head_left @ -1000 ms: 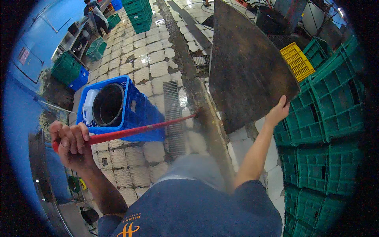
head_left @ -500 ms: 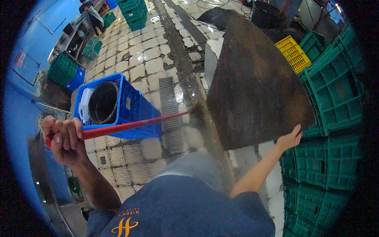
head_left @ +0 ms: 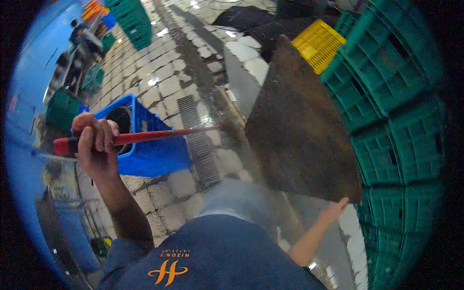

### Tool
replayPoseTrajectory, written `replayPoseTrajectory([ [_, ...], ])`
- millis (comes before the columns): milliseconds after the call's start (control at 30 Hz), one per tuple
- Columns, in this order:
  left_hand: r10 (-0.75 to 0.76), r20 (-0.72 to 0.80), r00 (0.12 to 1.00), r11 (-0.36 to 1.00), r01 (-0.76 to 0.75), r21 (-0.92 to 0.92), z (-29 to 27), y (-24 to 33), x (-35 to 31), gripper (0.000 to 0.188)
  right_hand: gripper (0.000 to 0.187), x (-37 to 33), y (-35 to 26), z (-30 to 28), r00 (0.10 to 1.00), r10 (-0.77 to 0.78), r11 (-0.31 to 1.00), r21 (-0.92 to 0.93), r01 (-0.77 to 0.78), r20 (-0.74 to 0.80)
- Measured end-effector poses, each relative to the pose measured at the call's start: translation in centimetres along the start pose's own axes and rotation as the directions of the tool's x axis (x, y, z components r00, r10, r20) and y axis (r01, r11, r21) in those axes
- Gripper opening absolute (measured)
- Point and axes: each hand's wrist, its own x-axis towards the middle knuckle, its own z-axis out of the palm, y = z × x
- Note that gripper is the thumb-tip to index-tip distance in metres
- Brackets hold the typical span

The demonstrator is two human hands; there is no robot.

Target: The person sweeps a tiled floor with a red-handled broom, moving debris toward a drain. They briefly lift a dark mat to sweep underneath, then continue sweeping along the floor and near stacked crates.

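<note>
My left hand [head_left: 99, 142] is closed around the thick end of a long red pole [head_left: 150, 137]. The pole slants across the front of me toward the wet floor; its far end is dark and blurred, so what is fixed there cannot be made out. On the right, my right hand [head_left: 333, 211] grips the near edge of a large flat dark brown panel [head_left: 299, 130], its fingers partly hidden behind it. The panel stands tilted beside the far end of the pole. Under the pole and past my left hand is a blue plastic crate [head_left: 157, 157] with a black bucket [head_left: 120, 118] inside.
Stacked green crates [head_left: 382, 159] line the right side, with a yellow crate [head_left: 319, 46] beyond the panel. A metal drain grate [head_left: 195, 140] runs through the stone floor [head_left: 164, 94]. More green crates [head_left: 128, 21] stand far off, and another person [head_left: 87, 38] is at the far left.
My view has turned somewhat. My left hand has moved right and slightly up with the red pole, which now lies more level. The panel and my right hand sit lower in view.
</note>
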Motion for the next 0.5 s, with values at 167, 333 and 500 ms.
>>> replayPoseTrajectory([
  [167,-0.128,-0.211,0.969,0.991,0.131,0.000,1.5,-4.1,-3.1,0.021,0.048,-1.3,-1.7,3.1,0.989,0.057,0.947,0.308,-0.096,0.135],
  [333,-0.093,-0.153,0.984,0.949,0.134,0.285,3.7,-7.0,-5.1,0.020,0.044,-0.7,-3.1,6.7,0.986,-0.161,0.868,0.481,0.124,0.037],
  [500,-0.279,-0.175,0.944,0.850,0.328,0.412,3.5,-9.9,-5.4,0.019,0.047,1.3,-3.4,6.6,0.998,0.056,0.828,0.556,-0.068,0.039],
])
